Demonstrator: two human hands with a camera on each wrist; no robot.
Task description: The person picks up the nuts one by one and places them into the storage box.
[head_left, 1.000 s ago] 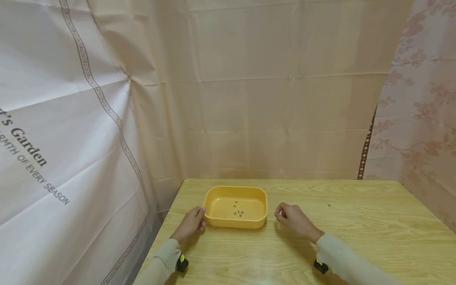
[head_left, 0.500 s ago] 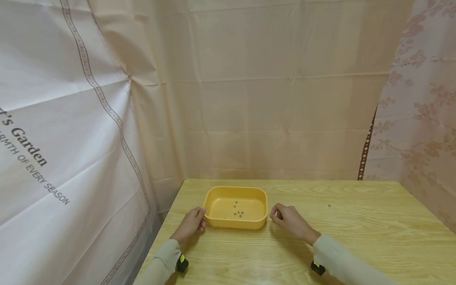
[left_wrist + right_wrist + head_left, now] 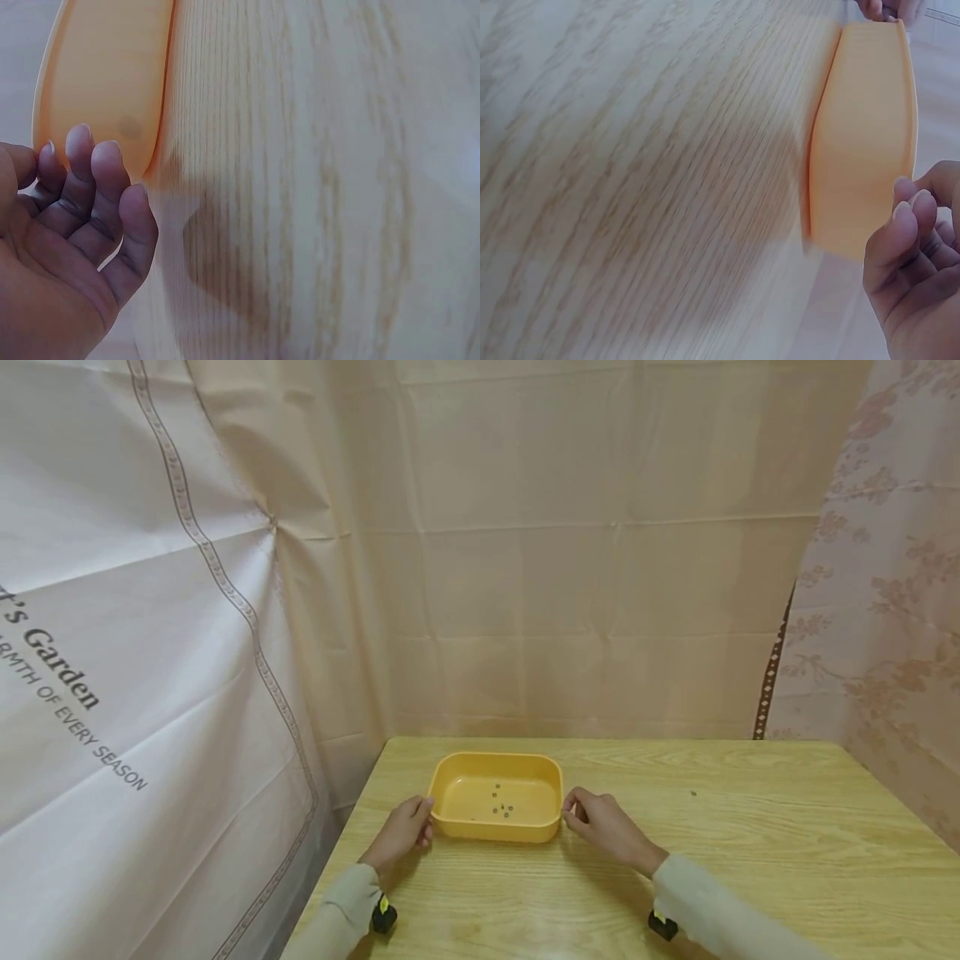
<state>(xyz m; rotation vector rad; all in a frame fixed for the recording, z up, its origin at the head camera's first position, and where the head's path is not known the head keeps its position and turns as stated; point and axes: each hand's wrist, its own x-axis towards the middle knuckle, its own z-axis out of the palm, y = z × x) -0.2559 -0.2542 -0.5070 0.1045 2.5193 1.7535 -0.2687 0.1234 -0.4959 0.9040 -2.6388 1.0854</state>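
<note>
A yellow plastic container (image 3: 495, 832), rounded at the corners and open at the top, stands on the table. Several tiny dark round pieces (image 3: 495, 811), too small to identify, lie scattered on its floor. At its left end my left hand (image 3: 401, 831) pinches the rim between thumb and forefinger; the other fingers curl loosely in the left wrist view. My right hand (image 3: 609, 829) is at the opposite end, thumb and forefinger pinching the rim, with the remaining fingers curled in the right wrist view. The container's outer wall (image 3: 862, 135) shows between both hands there.
One more tiny dark piece (image 3: 693, 793) lies on the wood-grain table (image 3: 750, 860), to the right of the container. Beige cloth (image 3: 525, 568) hangs behind the table, printed white cloth (image 3: 150, 652) on the left, and flowered cloth (image 3: 892, 610) on the right.
My right hand has moved left, from a gap beside the container to its right rim. The left hand, the container and the tiny pieces keep their places.
</note>
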